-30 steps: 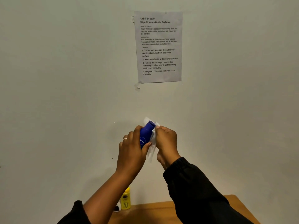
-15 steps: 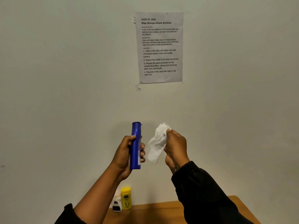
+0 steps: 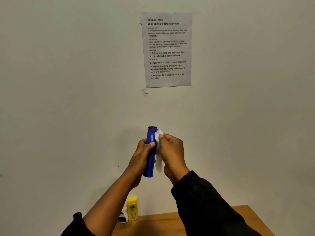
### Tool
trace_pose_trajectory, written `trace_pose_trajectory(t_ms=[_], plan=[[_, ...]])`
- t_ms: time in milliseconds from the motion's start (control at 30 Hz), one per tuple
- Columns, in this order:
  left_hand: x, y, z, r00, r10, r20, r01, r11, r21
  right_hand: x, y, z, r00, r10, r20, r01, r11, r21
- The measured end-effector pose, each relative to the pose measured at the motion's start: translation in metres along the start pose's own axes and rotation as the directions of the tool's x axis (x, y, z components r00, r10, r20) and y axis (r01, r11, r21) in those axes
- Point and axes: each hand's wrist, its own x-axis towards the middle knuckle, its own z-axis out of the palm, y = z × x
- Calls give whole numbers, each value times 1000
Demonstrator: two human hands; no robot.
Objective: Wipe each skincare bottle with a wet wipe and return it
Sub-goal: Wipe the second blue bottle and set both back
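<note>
Plain wall (image 3: pixel 68 99) is filling the background. Left hand (image 3: pixel 142 155) is gripping upright blue bottle (image 3: pixel 150 166); right hand (image 3: pixel 172 150) is pinching wet wipe (image 3: pixel 158 160) against its right side.

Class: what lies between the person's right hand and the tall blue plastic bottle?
A crumpled white wet wipe, pinched by the right hand against the tall blue plastic bottle; the head view shows it.

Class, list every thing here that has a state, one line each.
Tall blue plastic bottle: upright, held in the air.
White wet wipe: crumpled, against the blue bottle's side.
Left hand: grips the bottle.
Right hand: holds the wipe.
Yellow plastic bottle: standing on wooden table.
Printed paper sheet: taped to wall.
</note>
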Motion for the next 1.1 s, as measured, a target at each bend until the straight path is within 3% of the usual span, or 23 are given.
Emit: trace_pose_trajectory(t_ms=[67,200,333,567,733,933,1100], plan=[[0,2,5,992,120,-39,-111,980,167,1,3,1,1000,-16,-23,16,1000,4],[-2,-5,11,948,318,8,-297,878,376,7,0,-5,996,88,-29,-81,979,185],[8,-8,5,919,389,-70,-279,764,582,5,8,-8,1000,20,-16,-18,991,130],[8,-3,-6,919,360,-160,-197,772,604,17,10,-25,990,47,-134,-25,987,160],[-2,-5,12,902,430,-31,-292,662,691,19,13,-24,989,121,-82,-99,969,226],[2,-4,12,905,426,-5,-263,568,780,17,15,-21,994,76,-82,-59,979,193],[-6,-6,15,875,481,59,-334,511,793,22,13,-25,982,176,-72,-148,943,297]])
